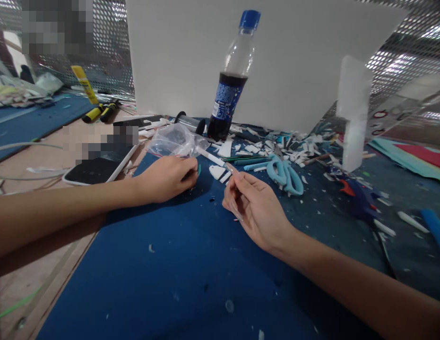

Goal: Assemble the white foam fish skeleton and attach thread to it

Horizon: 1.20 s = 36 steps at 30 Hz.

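Note:
My left hand (168,177) rests on the blue mat (170,264), fingers curled at the edge of a clear zip bag (173,140); a small green piece shows at its fingertips. My right hand (255,210) is held palm up just right of it, fingers closed on a thin clear stick (231,168) that points up and left. Small white cut pieces (220,172) lie between the two hands.
A cola bottle (231,85) stands before a white board (276,61). Light blue scissors (285,174) and white scraps (287,144) lie to the right, with a blue glue gun (358,198). A phone (97,167) lies at left, markers (99,112) behind it.

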Each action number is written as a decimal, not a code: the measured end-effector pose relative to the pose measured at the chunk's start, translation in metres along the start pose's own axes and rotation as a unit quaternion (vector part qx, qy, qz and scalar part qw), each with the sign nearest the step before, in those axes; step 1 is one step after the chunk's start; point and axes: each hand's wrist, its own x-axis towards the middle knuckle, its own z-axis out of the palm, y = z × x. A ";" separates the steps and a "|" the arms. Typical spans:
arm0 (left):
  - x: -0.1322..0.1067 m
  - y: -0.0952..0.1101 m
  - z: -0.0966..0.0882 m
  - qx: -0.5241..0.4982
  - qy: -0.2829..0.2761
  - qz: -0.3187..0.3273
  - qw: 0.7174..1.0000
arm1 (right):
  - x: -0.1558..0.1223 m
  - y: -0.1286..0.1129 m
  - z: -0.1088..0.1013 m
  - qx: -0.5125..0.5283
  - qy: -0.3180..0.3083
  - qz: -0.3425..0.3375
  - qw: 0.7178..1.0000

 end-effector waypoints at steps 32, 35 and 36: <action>-0.027 0.058 -0.004 -0.640 -0.063 -0.175 0.746 | -0.022 -0.004 0.010 -0.190 0.023 -0.166 0.967; -0.028 0.058 -0.005 -0.592 0.013 -0.156 0.790 | -0.020 -0.004 0.010 -0.194 0.043 -0.165 0.966; -0.029 0.058 -0.006 -0.565 0.026 -0.131 0.814 | -0.020 -0.003 0.009 -0.195 0.052 -0.166 0.965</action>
